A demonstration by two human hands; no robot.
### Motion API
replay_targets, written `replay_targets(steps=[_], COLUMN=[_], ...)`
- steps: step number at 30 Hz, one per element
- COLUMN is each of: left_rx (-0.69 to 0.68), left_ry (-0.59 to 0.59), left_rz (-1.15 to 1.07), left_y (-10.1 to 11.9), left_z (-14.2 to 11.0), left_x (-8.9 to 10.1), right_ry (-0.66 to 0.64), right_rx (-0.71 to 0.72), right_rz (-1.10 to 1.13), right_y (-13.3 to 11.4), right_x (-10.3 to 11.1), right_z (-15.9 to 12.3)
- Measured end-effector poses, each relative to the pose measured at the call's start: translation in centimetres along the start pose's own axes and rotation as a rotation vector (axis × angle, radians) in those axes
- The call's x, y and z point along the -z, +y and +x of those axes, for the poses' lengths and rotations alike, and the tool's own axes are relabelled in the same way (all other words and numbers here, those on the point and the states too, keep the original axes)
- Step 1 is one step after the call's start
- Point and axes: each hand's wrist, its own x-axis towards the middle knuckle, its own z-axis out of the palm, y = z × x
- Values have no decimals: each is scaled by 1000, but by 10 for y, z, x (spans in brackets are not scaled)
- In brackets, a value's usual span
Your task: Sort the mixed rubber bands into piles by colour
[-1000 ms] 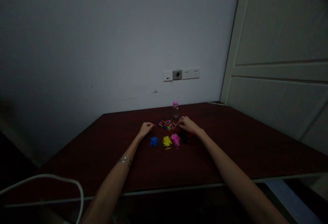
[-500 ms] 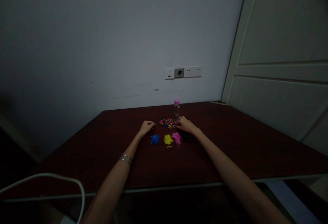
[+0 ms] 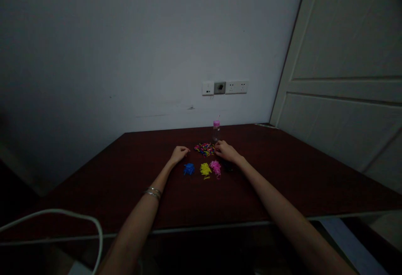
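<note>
1. Mixed heap (image 3: 204,149): small multicoloured strands, lying between the hands, toward the back edge of the surface (image 3: 157,208).
2. Right hand (image 3: 226,151): at the heap's right rim, fingers bent downward; whether they grip a strand cannot be told.
3. Left hand (image 3: 179,154): left of the heap, apart from it, fingers curled toward the thumb; whether they meet or hold anything cannot be told.
4. Handling (judged): the strands look very light, soft and pliable, unlikely to break but apt to tangle; a fingertip pinch on a loose end at the heap's rim suits best.
5. Blue pile (image 3: 189,169), yellow pile (image 3: 205,169), pink pile (image 3: 215,167) and dark pile (image 3: 227,166): a left-to-right row on the front-edge side of the heap.
6. Bottle (image 3: 216,133): clear, upright behind the heap, toward the back edge, with a pink lid (image 3: 216,123) on; its contents cannot be made out.
</note>
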Motion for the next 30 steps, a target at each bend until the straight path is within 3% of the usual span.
replay_targets(steps=[8, 13, 17, 25, 30], left_rx=[-43, -36, -34, -40, -49], left_ry=[20, 19, 26, 24, 24], left_rz=[31, 27, 34, 31, 41], left_y=[-4, -6, -8, -14, -12], left_z=[2, 2, 4, 7, 5], left_x=[0, -2, -3, -4, -3], right_ry=[139, 39, 10, -35, 7], right_rx=[-31, -158, -209, -245, -231], right_rz=[223, 363, 394, 375, 425], right_y=[42, 64, 66, 58, 61], right_x=[35, 48, 44, 42, 45], right_z=[-17, -50, -64, -62, -64])
